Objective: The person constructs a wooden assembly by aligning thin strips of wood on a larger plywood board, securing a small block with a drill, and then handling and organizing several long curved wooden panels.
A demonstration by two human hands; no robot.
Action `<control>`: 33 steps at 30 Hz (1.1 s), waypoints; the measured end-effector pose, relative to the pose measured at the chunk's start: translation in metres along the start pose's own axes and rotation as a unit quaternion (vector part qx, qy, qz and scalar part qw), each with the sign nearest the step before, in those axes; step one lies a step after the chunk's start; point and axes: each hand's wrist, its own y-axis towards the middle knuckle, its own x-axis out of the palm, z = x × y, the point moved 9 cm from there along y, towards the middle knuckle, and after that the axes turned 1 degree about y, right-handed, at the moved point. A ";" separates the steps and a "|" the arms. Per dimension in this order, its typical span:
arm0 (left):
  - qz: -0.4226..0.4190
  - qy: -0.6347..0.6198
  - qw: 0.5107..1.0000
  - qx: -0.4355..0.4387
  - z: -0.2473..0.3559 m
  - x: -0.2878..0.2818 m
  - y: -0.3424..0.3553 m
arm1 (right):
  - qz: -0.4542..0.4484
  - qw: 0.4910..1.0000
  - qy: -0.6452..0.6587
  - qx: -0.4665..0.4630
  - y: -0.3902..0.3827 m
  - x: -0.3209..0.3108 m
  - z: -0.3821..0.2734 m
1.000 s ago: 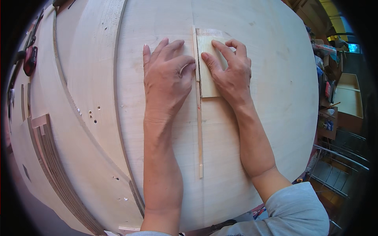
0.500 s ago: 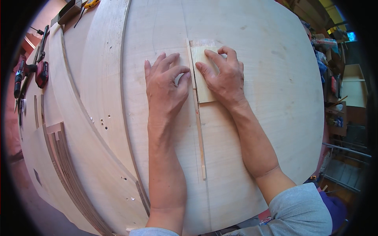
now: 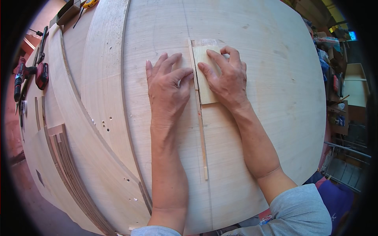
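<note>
On a large pale plywood sheet (image 3: 283,118), my right hand (image 3: 226,78) grips a small flat wooden board (image 3: 206,94), thumb and forefinger bent on its face. A long thin wooden strip (image 3: 202,141) lies along that board's left edge and extends below it. My left hand (image 3: 167,88) is at the strip's left side, thumb and forefinger closed together against it, the other fingers loosely spread on the sheet.
Long curved boards (image 3: 102,78) and a bundle of narrow strips (image 3: 73,173) lie at the left, with a cordless drill (image 3: 31,74) and a yellow tool (image 3: 89,4) beyond. Mixed clutter (image 3: 330,55), an open box (image 3: 354,86) and a metal rack (image 3: 346,165) stand past the right edge.
The view has shifted, bringing more of the drill and left side into frame. Both hands remain at the strip and small board, with only slight finger movement.
</note>
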 end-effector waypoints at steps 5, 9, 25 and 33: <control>-0.002 0.001 1.000 -0.002 0.000 0.001 0.000 | 0.006 1.000 -0.002 -0.008 0.001 -0.001 -0.001; 0.005 -0.007 1.000 -0.005 0.002 -0.002 0.001 | 0.003 1.000 0.005 -0.005 0.001 -0.001 0.001; -0.015 -0.002 1.000 0.006 0.006 -0.001 0.003 | 0.023 0.999 0.025 0.009 0.001 -0.005 0.002; -0.023 -0.012 1.000 0.000 0.003 -0.001 0.002 | 0.039 0.999 0.016 -0.012 -0.001 -0.005 -0.003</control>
